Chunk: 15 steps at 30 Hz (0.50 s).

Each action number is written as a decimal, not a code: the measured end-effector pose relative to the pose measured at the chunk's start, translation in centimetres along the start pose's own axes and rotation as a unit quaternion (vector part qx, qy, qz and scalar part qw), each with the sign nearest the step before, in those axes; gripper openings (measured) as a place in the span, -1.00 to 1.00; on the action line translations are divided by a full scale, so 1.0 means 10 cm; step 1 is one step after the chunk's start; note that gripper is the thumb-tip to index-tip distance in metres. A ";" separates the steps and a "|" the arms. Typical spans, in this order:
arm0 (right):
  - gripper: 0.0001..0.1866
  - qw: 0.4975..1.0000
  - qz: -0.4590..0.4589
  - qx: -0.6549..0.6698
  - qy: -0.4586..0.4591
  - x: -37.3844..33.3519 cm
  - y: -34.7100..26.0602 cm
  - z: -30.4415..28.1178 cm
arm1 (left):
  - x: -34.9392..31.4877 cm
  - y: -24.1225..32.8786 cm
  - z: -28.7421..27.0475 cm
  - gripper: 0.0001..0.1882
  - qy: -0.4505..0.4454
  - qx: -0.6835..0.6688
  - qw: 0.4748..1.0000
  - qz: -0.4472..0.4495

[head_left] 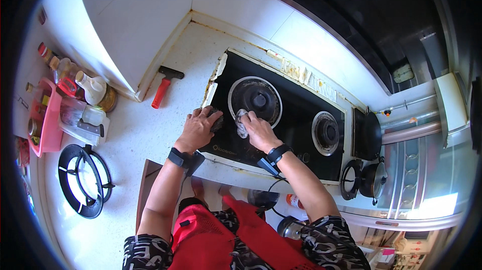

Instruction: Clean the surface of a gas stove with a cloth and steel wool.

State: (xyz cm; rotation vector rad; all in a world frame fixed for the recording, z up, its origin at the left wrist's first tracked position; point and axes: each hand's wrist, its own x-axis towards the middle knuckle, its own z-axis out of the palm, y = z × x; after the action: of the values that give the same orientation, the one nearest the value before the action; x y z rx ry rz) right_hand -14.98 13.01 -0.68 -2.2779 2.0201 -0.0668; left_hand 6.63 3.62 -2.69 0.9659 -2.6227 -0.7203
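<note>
A black glass gas hob with two round burners is set into a white speckled counter. My right hand presses a grey scouring pad against the rim of the left burner. At the hob's near left corner, my left hand rests on the glass with a dark pad under its fingers. Both wrists wear black bands. The right burner is bare.
A red-handled scraper lies on the counter by the wall. Two black pan supports lie at the left, near a pink basket and several bottles. Black pots stand right of the hob. A dark hood hangs above.
</note>
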 end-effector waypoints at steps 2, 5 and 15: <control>-0.60 1.000 -0.002 0.010 -0.015 -0.06 0.04 -0.07 | -0.01 0.01 0.01 -0.28 0.005 0.016 1.000 -0.002; -0.57 0.998 0.010 0.040 -0.049 -0.15 0.04 -0.18 | -0.04 -0.07 0.07 -0.38 0.028 0.033 0.999 -0.007; -0.55 0.997 0.065 0.019 0.049 1.03 0.08 -0.31 | -0.55 -0.03 -0.22 -0.46 0.189 -0.136 0.972 -0.001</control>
State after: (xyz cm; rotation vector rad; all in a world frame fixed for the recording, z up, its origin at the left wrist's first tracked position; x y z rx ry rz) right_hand -14.85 2.55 2.04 -2.1542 2.1901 -0.2081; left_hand 11.80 6.28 -1.31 0.9191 -2.1310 -0.7836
